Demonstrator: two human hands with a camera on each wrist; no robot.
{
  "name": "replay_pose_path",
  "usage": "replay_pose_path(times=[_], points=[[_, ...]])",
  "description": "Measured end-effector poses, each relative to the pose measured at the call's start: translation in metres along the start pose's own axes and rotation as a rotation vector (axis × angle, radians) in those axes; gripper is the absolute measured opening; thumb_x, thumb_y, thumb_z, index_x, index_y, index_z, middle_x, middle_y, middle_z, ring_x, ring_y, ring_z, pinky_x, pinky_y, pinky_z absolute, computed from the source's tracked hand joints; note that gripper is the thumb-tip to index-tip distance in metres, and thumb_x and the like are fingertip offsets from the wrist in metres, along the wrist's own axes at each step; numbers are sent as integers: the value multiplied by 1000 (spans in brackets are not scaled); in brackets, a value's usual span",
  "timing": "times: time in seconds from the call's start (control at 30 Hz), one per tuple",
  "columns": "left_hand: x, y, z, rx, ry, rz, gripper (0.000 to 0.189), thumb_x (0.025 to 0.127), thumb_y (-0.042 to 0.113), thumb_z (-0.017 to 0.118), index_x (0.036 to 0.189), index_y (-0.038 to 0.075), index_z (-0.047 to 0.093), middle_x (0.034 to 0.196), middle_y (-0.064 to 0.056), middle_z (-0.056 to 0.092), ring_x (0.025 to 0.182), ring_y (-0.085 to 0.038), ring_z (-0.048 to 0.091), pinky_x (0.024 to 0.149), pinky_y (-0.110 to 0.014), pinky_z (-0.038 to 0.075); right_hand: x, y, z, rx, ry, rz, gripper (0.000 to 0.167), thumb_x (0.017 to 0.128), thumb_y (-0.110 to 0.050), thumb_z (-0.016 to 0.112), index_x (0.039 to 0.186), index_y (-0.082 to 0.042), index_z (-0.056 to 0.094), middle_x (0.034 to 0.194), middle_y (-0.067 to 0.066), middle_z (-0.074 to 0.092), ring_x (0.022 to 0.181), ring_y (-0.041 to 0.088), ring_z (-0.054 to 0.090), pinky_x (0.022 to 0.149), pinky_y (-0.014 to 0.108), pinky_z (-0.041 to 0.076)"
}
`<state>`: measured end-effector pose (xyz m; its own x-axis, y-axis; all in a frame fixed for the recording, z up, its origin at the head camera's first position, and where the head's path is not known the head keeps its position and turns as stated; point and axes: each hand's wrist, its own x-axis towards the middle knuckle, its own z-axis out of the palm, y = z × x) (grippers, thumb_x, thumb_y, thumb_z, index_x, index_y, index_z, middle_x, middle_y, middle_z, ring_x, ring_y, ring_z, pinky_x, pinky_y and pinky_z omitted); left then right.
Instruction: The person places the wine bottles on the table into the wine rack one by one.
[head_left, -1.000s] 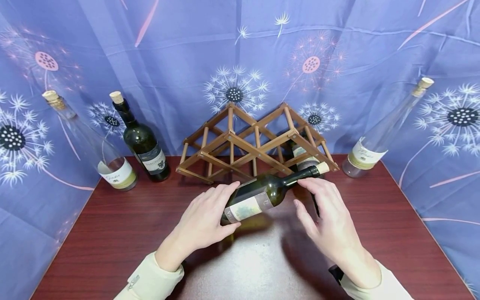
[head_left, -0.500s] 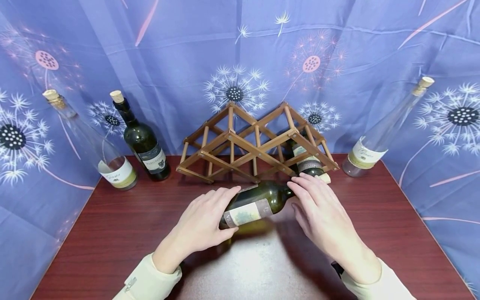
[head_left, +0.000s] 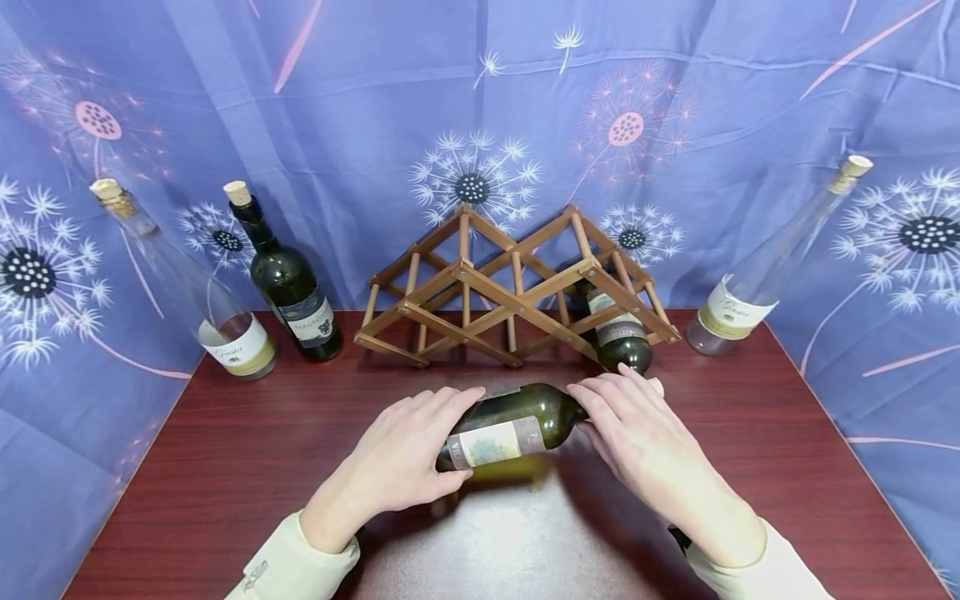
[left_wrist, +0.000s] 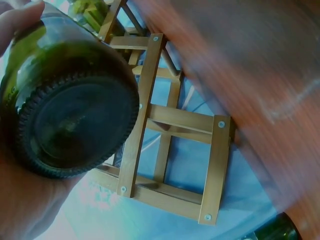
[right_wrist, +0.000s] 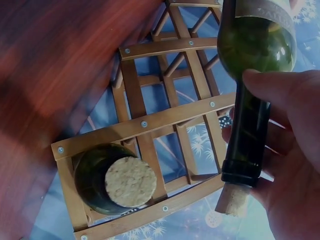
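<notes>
A dark green wine bottle (head_left: 495,442) with a cork lies nearly level above the table, held in both hands. My left hand (head_left: 397,454) grips its base end, thumb on the near side. With my right hand (head_left: 656,450) I hold the neck; in the right wrist view the thumb lies at the bottle's shoulder and the cork (right_wrist: 232,200) sticks out past the fingers. Behind it stands a wooden lattice wine rack (head_left: 519,302). One corked green bottle (head_left: 618,329) lies in the rack's lower right compartment, its neck end toward me and partly hidden by my right hand.
At the back left stand a clear corked bottle (head_left: 236,348) and a dark green corked bottle (head_left: 307,321). Another clear corked bottle (head_left: 731,312) is at the back right. A blue patterned cloth (head_left: 337,167) hangs behind the red-brown table (head_left: 225,467).
The held bottle has come lower and toward me, its neck end dipping to near level. My right hand has closed from loosely beside the neck to a grip around it.
</notes>
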<state>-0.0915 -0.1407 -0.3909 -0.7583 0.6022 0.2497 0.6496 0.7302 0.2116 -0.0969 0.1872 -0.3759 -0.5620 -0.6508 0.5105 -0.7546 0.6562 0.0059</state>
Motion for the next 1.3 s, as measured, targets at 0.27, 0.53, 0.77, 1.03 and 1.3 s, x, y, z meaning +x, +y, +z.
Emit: replay_pose_path(times=[0.27, 0.53, 0.77, 1.03, 1.3], points=[[-2, 1, 0, 4, -26, 15, 94, 78, 46, 90, 157, 20, 47, 132, 3, 64, 110, -20, 66, 90, -43, 57, -4, 0, 5, -43, -37, -39, 42, 100, -22, 59, 135, 1, 62, 120, 10, 67, 112, 34, 59, 89, 50, 48], [-3, 1, -1, -22, -46, 11, 94, 77, 45, 90, 156, 20, 47, 131, 5, 65, 110, -18, 66, 91, -43, 57, -7, 0, 6, -51, -26, -54, 55, 117, -40, 28, 132, 0, 63, 117, 8, 65, 106, 33, 59, 75, 44, 40], [-4, 0, -2, -41, -50, 6, 94, 78, 46, 91, 157, 21, 48, 134, 6, 64, 113, -18, 66, 92, -43, 57, -8, 2, 7, -71, -26, -69, 53, 116, -40, 30, 127, -1, 64, 113, 9, 64, 99, 33, 58, 74, 42, 37], [-3, 0, -5, -20, -21, -1, 90, 79, 50, 89, 155, 22, 50, 134, 5, 64, 116, -18, 65, 93, -43, 56, -11, 3, 4, -75, -48, -46, 60, 117, -45, 25, 130, -1, 64, 115, 8, 65, 102, 33, 59, 79, 45, 42], [-3, -1, -7, 3, 29, 4, 87, 80, 54, 87, 152, 20, 54, 136, 5, 64, 113, -18, 64, 92, -43, 56, -15, 5, 2, -77, -68, -33, 59, 117, -44, 24, 131, -1, 63, 114, 9, 65, 102, 33, 60, 80, 46, 43]])
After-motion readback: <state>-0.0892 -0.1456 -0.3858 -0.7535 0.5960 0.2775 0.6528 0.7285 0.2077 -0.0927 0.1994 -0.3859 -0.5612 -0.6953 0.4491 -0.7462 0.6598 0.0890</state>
